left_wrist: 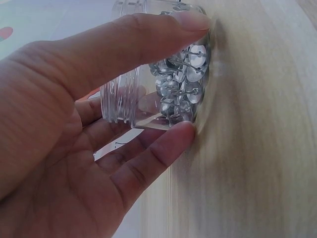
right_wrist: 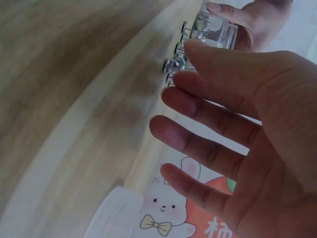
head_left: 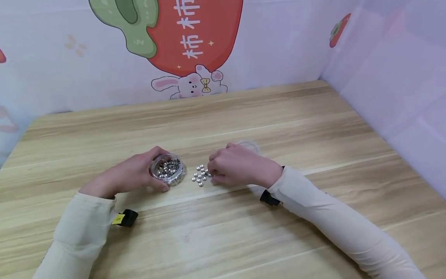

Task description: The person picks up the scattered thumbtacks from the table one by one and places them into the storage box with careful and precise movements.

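My left hand [head_left: 134,172] grips a clear round jar [head_left: 167,169] from its left side, thumb and fingers around the wall. Inside the jar lie many silver thumbtacks [left_wrist: 181,89]. Just right of it, a small cluster of loose thumbtacks [head_left: 200,176] lies on the table, several with points up. Over the right edge of this cluster is my right hand [head_left: 240,164]. In the right wrist view its thumb [right_wrist: 213,57] and index finger stand slightly apart beside the tacks, and the other fingers are extended. Part of the cluster is hidden behind the right hand.
A translucent round lid [head_left: 250,146] lies on the wooden table [head_left: 195,232] behind the right hand, partly hidden by it. A printed cloth [head_left: 278,46] hangs along the table's far and right edges. Each wrist carries a black camera [head_left: 129,217].
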Available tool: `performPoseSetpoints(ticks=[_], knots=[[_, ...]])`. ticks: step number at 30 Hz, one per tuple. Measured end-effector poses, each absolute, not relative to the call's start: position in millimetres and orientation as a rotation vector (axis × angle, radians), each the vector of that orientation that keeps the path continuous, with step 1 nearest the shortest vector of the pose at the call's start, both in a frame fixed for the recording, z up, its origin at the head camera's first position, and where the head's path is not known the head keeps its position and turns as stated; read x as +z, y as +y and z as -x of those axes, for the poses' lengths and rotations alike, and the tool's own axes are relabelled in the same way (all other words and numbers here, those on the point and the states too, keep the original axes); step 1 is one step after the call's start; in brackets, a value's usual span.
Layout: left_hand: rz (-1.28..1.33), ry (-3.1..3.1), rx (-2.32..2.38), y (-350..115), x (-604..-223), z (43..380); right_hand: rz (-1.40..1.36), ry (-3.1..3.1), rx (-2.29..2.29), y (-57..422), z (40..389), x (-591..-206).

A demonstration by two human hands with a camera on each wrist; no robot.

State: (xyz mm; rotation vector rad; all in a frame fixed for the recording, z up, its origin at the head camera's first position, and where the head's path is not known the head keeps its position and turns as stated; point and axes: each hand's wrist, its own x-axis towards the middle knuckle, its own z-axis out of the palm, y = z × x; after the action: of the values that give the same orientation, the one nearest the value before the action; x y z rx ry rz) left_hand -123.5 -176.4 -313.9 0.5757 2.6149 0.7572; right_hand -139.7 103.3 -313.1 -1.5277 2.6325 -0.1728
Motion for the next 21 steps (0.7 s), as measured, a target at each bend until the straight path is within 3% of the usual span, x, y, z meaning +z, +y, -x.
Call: performPoseSetpoints(ticks=[21], knots=[[-0.591,2.642,0.741,-174.4,-315.8,122.3,1.51,2.683,-0.065,101.8,137.2,-319.3]])
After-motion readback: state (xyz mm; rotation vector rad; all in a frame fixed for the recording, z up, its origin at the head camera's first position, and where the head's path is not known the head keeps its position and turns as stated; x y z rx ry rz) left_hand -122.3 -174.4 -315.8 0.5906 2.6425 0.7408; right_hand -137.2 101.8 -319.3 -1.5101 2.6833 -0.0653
